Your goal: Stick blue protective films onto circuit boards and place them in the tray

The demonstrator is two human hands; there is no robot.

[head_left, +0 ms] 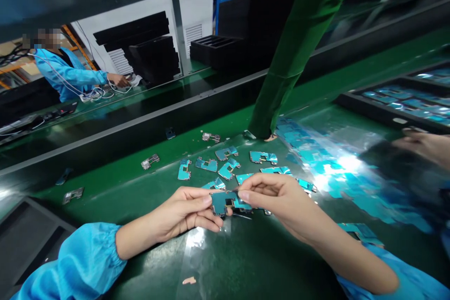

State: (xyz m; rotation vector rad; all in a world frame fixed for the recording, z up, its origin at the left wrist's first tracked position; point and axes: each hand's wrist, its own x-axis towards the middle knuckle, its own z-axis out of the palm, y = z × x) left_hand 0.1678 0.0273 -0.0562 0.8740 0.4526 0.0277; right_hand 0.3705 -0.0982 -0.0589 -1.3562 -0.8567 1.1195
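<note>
Bench (pixel 246 262) in green carries the work, one green post (pixel 288 61) rises beyond the hands, and at least two black trays (pixel 19 236) stand left and right. Left hand (pixel 179 215) and right hand (pixel 276 194) are both grasping one blue-faced board (pixel 220 201), pinched by thumbs and fingers, held up over the bench. The step in hand seems the handling of this single board; next move, I judge, calls for steady grip on its edges. Farther lie at least nine loose blue boards (pixel 207 164), some partly hidden, three grey boards (pixel 150 162), two dark pieces (pixel 170 133); nearer, one copper-coloured piece (pixel 189 281)
</note>
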